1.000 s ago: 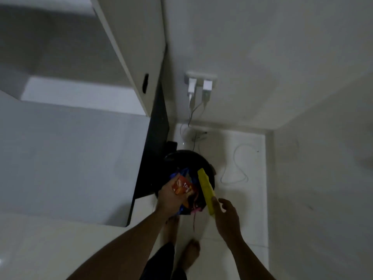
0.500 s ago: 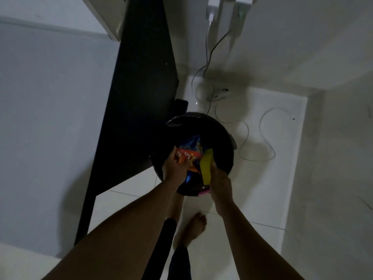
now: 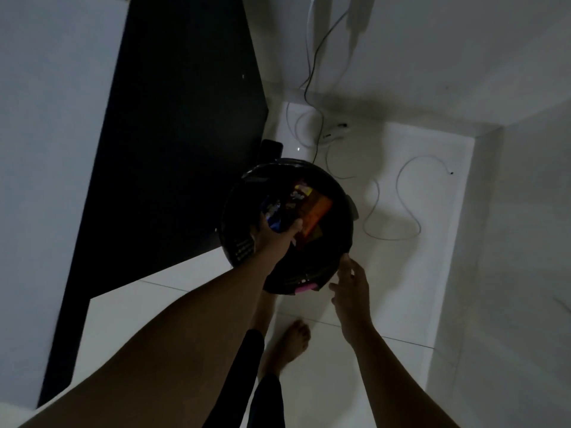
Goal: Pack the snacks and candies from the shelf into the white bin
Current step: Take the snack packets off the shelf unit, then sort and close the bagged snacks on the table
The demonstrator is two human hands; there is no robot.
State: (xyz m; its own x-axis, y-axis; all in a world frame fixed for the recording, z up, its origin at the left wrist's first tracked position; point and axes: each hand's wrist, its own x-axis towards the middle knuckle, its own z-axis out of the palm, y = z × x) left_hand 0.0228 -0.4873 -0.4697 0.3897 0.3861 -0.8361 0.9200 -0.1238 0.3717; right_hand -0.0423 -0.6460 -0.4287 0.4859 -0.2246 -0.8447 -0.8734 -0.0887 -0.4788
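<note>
Looking down from the head view, a round dark bin [image 3: 239, 247] stands on the white tiled floor [image 3: 401, 273], beside a tall dark panel [image 3: 173, 118]. The left hand [image 3: 272, 234] is inside the bin's opening, fingers and thumb grasping a blue snack packet [image 3: 274, 223]. An orange packet [image 3: 315, 213] lies deeper in the bin, just right of that hand. The right hand [image 3: 352, 285] is released, fingers spread and holding nothing, at the bin's near rim beside a small pink item [image 3: 304, 288]. White cables [image 3: 398, 193] trail across the floor beyond the bin.
</note>
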